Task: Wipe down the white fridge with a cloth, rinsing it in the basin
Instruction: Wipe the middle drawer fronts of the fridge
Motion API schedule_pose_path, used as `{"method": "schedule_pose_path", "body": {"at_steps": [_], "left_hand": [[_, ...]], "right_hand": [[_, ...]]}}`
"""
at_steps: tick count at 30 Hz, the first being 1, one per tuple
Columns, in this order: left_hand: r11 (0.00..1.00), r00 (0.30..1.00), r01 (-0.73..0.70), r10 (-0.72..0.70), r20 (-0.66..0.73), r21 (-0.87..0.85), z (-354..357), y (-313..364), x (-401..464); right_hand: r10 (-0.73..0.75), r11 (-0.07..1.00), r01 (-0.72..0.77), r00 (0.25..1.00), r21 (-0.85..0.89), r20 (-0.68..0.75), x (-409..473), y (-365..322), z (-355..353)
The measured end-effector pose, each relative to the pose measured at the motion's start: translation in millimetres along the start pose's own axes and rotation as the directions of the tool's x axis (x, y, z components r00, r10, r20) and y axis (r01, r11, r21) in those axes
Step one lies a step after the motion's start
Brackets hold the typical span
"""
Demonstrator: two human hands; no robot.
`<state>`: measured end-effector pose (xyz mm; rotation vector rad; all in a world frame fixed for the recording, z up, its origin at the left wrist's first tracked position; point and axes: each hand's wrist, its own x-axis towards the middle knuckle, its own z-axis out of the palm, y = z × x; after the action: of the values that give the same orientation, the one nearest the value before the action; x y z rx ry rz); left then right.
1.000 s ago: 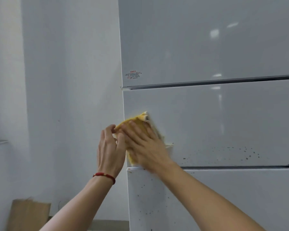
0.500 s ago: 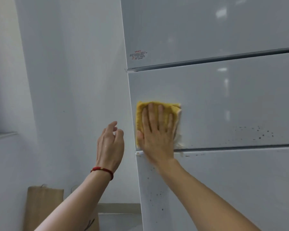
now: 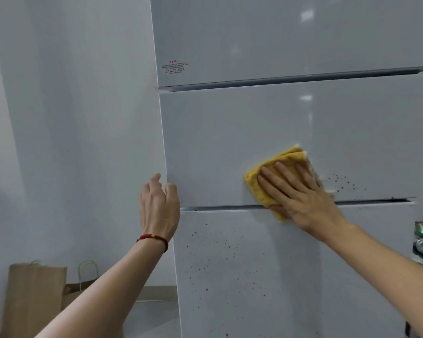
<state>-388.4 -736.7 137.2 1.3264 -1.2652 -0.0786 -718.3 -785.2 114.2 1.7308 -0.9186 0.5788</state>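
With the right hand [image 3: 300,191] flat, fingers straight, pressing the yellow cloth [image 3: 271,176] on the fridge [image 3: 230,132] middle door, sweep firmly toward the dark specks [image 3: 340,181] beside it, while the left hand [image 3: 159,203] hovers relaxed, holding nothing.

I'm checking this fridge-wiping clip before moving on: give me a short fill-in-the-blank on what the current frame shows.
1. The right hand presses a ____ cloth flat against the fridge.
2. The cloth lies on the ____ door panel, at its bottom edge.
3. The left hand, which holds nothing, has a ____ bracelet at the wrist.
4. Dark ____ remain on the door just right of the cloth.

Missing words: yellow; middle; red; specks
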Motion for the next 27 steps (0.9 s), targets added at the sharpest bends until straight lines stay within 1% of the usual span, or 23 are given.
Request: {"method": "schedule_pose_path", "body": {"at_steps": [2, 3, 4, 6, 7, 9, 11, 13, 15, 17, 19, 21, 22, 23, 24, 25, 26, 27], "left_hand": [[0.991, 0.992, -0.115, 0.119, -0.048, 0.071, -2.8, 3.3, -2.4], [0.974, 0.977, -0.197, 0.205, -0.066, 0.114, -2.2, 8.3, -5.0], [0.947, 0.953, -0.28, 0.294, -0.075, 0.154, -0.7, 15.0, -9.1], [0.873, 0.888, -0.438, 0.458, -0.048, 0.216, 9.3, 32.4, -18.3], [0.838, 0.858, -0.495, 0.513, -0.021, 0.232, 15.6, 41.5, -22.3], [0.786, 0.813, -0.57, 0.581, 0.029, 0.239, 30.8, 58.6, -27.7], [0.716, 0.754, -0.65, 0.649, 0.102, 0.255, 42.5, 67.3, -31.0], [0.647, 0.695, -0.715, 0.7, 0.167, 0.264, 53.8, 69.1, -31.6], [0.623, 0.676, -0.735, 0.706, 0.212, 0.268, 61.9, 67.3, -32.1], [0.606, 0.667, -0.744, 0.7, 0.255, 0.282, 66.6, 65.3, -34.3], [0.593, 0.658, -0.752, 0.698, 0.284, 0.288, 66.7, 61.7, -38.3], [0.595, 0.659, -0.752, 0.693, 0.292, 0.283, 59.4, 55.0, -42.4], [0.599, 0.659, -0.752, 0.696, 0.286, 0.274, 53.9, 52.4, -43.1], [0.608, 0.663, -0.748, 0.696, 0.275, 0.266, 48.1, 49.3, -43.2], [0.617, 0.67, -0.742, 0.697, 0.257, 0.262, 43.1, 46.8, -42.1], [0.629, 0.679, -0.734, 0.694, 0.24, 0.255, 39.3, 46.7, -41.1], [0.643, 0.688, -0.725, 0.692, 0.217, 0.249, 37.3, 47.8, -40.6], [0.654, 0.695, -0.718, 0.691, 0.198, 0.238, 38.9, 53.5, -39.9]], "right_hand": [[0.126, 0.992, -0.125, 0.992, 0.03, -0.032, 3.6, -24.4, 1.4], [0.158, 0.986, -0.155, 0.986, 0.055, -0.056, 14.4, -43.5, 2.6], [0.15, 0.986, -0.143, 0.986, 0.089, -0.074, 29.2, -63.8, 4.3], [0.065, 0.987, -0.052, 0.995, 0.155, -0.075, 58.4, -92.6, 5.5], [0.012, 0.984, -0.001, 0.998, 0.176, -0.062, 68.7, -95.3, 4.3], [-0.085, 0.982, 0.089, 0.996, 0.166, -0.034, 69.4, -73.7, 1.7], [-0.112, 0.987, 0.115, 0.993, 0.111, -0.031, 43.5, -39.1, 1.4], [-0.019, 0.996, 0.022, 0.999, 0.082, -0.04, -0.2, 5.4, 4.8], [0.138, 0.987, -0.135, 0.99, 0.089, -0.037, -49.2, 50.6, 12.9], [0.322, 0.934, -0.321, 0.947, 0.157, 0.021, -89.9, 88.9, 20.8], [0.511, 0.821, -0.516, 0.855, 0.246, 0.087, -110.9, 106.9, 25.5], [0.689, 0.651, -0.677, 0.717, 0.343, 0.109, -115.1, 99.2, 28.5], [0.777, 0.541, -0.742, 0.621, 0.396, 0.101, -109.8, 90.3, 29.0], [0.864, 0.405, -0.798, 0.494, 0.446, 0.098, -97.0, 79.3, 28.1], [0.936, 0.24, -0.839, 0.332, 0.488, 0.112, -78.2, 68.4, 26.1], [0.978, 0.07, -0.852, 0.161, 0.518, 0.133, -55.0, 57.1, 21.9], [0.99, -0.026, -0.848, 0.05, 0.529, 0.13, -28.7, 42.6, 15.9], [0.994, 0.009, -0.855, 0.062, 0.518, 0.086, -3.7, 28.0, 7.6]]}}
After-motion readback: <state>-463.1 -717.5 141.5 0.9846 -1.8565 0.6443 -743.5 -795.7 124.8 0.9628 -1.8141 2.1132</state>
